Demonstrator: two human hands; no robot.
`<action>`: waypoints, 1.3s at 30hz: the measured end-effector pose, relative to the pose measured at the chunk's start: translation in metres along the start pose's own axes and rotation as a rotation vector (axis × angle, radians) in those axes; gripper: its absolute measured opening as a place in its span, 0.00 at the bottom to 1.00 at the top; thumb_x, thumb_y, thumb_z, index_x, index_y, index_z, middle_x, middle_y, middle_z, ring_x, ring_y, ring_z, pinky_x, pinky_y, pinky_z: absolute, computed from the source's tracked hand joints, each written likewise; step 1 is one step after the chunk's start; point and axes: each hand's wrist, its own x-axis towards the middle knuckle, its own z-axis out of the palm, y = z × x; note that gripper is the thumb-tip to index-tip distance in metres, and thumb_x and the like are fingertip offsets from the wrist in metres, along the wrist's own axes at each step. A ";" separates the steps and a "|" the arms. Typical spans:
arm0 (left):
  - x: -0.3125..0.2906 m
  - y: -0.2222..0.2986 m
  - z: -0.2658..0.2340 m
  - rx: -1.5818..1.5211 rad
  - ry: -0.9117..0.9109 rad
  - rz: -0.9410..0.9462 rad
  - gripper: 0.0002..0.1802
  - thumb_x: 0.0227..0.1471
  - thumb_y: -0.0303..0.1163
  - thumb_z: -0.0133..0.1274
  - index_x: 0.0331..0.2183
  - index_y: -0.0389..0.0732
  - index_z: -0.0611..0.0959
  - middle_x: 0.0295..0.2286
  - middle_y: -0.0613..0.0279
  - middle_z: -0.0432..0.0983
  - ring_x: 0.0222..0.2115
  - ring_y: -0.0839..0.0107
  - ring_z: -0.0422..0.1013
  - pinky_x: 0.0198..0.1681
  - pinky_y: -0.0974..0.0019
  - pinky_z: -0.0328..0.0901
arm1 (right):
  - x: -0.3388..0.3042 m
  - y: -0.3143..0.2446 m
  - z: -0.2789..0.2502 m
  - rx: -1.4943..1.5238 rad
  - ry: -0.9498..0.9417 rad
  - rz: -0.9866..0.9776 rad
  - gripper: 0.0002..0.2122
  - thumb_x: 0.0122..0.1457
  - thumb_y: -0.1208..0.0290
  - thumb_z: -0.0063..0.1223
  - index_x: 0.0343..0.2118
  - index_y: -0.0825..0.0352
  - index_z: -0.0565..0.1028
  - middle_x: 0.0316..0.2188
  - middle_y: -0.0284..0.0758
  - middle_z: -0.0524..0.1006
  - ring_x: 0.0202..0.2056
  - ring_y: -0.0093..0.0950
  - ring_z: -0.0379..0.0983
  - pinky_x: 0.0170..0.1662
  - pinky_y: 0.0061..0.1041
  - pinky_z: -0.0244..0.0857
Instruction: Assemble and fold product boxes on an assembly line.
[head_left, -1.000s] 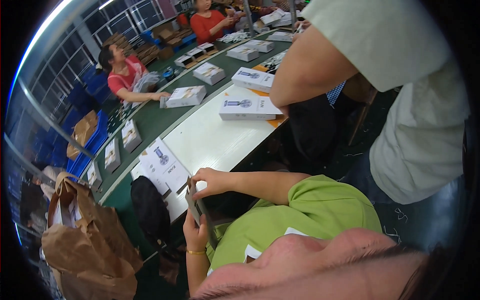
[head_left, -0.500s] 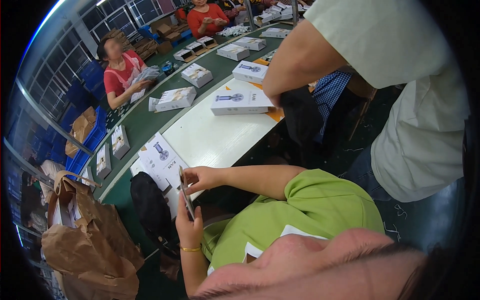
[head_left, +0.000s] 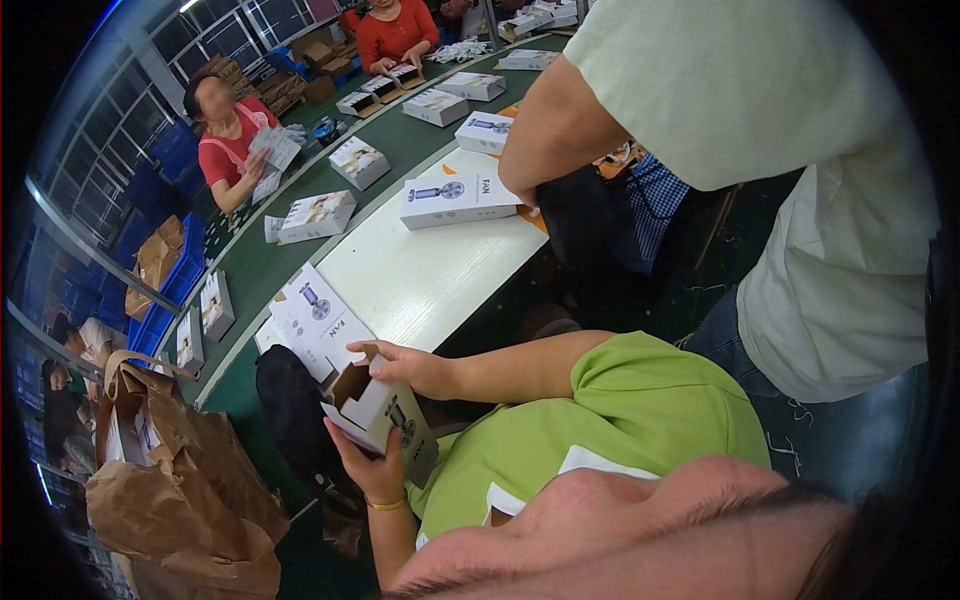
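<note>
Box [head_left: 418,435] forming is judged to be the step in hand: a flat carton seems to be in the course of being squared up. The box is held off the bench [head_left: 440,310], near its edge and in front of the green shirt, tilted, with the open end turned up and away from the body. Brown inner walls are shown there, and flaps [head_left: 345,418] are left standing unfolded; nothing is seen inside, though the depth is hidden.

Both hands are occupied. The lower part of the box is cupped by the left hand [head_left: 375,470], with the thumb laid on the printed face; the rim of the open end is gripped by the right hand [head_left: 410,368].

The next move is thought to call for the box being kept square by the left hand while the flaps are folded in and tucked by the right. Whether the opposite end has been closed cannot be told. If the walls are pressed too hard, the shape could be lost.

Another flat carton [head_left: 315,310] is left lying on the bench, just beyond the hands, and formed boxes [head_left: 318,218] are carried on the green belt [head_left: 258,268].
</note>
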 end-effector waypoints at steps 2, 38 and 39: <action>-0.017 -0.006 0.003 0.174 -0.012 0.090 0.52 0.39 0.33 0.65 0.59 0.30 0.53 0.49 0.37 0.63 0.49 0.47 0.65 0.53 0.57 0.58 | -0.008 -0.004 0.007 -0.199 0.007 -0.008 0.29 0.56 0.79 0.41 0.62 0.58 0.54 0.52 0.37 0.63 0.55 0.28 0.58 0.60 0.27 0.49; -0.011 -0.025 0.063 0.298 -0.217 0.271 0.35 0.34 0.37 0.69 0.41 0.45 0.65 0.37 0.45 0.66 0.33 0.51 0.69 0.32 0.55 0.65 | -0.012 -0.030 -0.105 -0.514 -0.608 0.046 0.16 0.52 0.76 0.57 0.46 0.62 0.77 0.51 0.42 0.72 0.51 0.31 0.68 0.52 0.26 0.61; -0.011 -0.025 0.064 0.292 -0.210 0.274 0.35 0.35 0.38 0.69 0.41 0.45 0.64 0.37 0.44 0.66 0.33 0.50 0.69 0.32 0.55 0.65 | -0.013 -0.033 -0.102 -0.482 -0.549 0.074 0.17 0.52 0.76 0.56 0.46 0.63 0.76 0.50 0.41 0.72 0.50 0.30 0.69 0.50 0.25 0.62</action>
